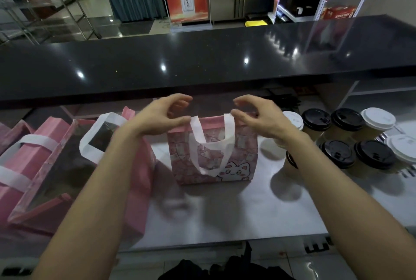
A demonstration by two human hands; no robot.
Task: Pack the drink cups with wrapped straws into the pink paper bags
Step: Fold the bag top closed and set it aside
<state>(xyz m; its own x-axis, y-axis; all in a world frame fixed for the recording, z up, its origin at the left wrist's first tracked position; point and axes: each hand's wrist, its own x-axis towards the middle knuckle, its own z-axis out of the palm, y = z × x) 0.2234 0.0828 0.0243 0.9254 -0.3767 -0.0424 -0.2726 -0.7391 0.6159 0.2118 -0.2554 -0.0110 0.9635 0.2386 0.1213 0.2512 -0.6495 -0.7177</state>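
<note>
From my remote station, the head view shows a pink paper bag (213, 155) printed with a cartoon cat standing upright at the centre of the pale table (258, 212), its white handles (211, 144) drooping over the near face. My left hand (162, 117) pinches the bag's top rim at its left corner, thumb and fingers (180, 104) curled around the edge. My right hand (256, 115) does the same at the right corner, fingers (243, 100) arched over the rim with the thumb pressed by the handle's base. Both hands grip the bag at its mouth; I cannot tell what, if anything, lies inside.

To the left, more pink bags (40, 155) with white handles lie and lean in a loose group, one of them open toward me and touching my left forearm.

To the right, a cluster of drink cups (337, 140) stands on the table just beside the bag: several with black lids (373, 153), others with white lids (378, 118), holding a pale beige drink. One white-lidded cup (292, 119) sits directly behind my right wrist. Dark wrapped straws (283, 99), somewhat blurred, lie behind the cups under the overhang of a glossy black counter (202, 63) that runs across the frame above the table.
</note>
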